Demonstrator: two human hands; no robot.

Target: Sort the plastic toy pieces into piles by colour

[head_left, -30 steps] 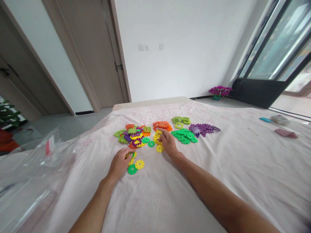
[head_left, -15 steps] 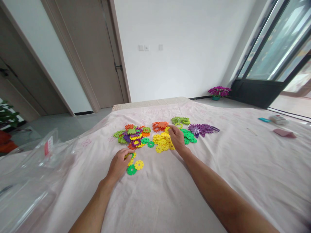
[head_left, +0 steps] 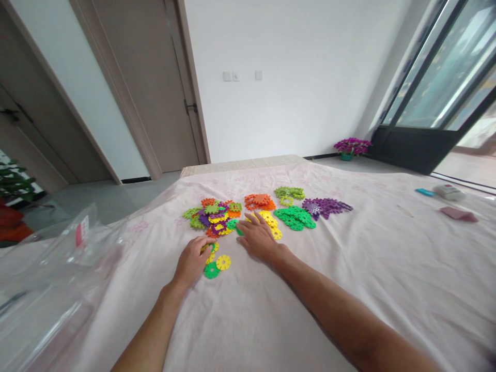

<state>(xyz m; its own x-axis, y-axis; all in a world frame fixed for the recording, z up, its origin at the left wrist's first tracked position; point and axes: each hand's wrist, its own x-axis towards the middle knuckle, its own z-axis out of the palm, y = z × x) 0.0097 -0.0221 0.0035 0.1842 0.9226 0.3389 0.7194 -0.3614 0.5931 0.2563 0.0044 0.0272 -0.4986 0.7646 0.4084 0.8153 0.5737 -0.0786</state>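
Note:
My left hand (head_left: 192,261) rests on the cloth, its fingers curled around yellow and green notched plastic discs partly hidden under the fingertips. Just below its fingers lie a loose yellow disc (head_left: 223,262) and a green disc (head_left: 212,270). My right hand (head_left: 260,237) is spread palm-down over the near left side of the yellow disc pile (head_left: 273,223). One green disc (head_left: 239,232) shows by its fingertips. Left of this hand is a mixed heap (head_left: 211,208) of orange, green, purple and yellow pieces.
Sorted piles lie behind and right: orange pieces (head_left: 259,201), light green pieces (head_left: 290,193), green discs (head_left: 296,217) and purple pieces (head_left: 326,206). A clear plastic bag (head_left: 58,258) spreads along the left. On the far right are a pink folded item (head_left: 459,214) and a small packet (head_left: 448,192).
My right hand has moved left and nearer from the back of the yellow pile, its fingers going from pinched to spread. The green pile is now uncovered. My left hand stays almost still.

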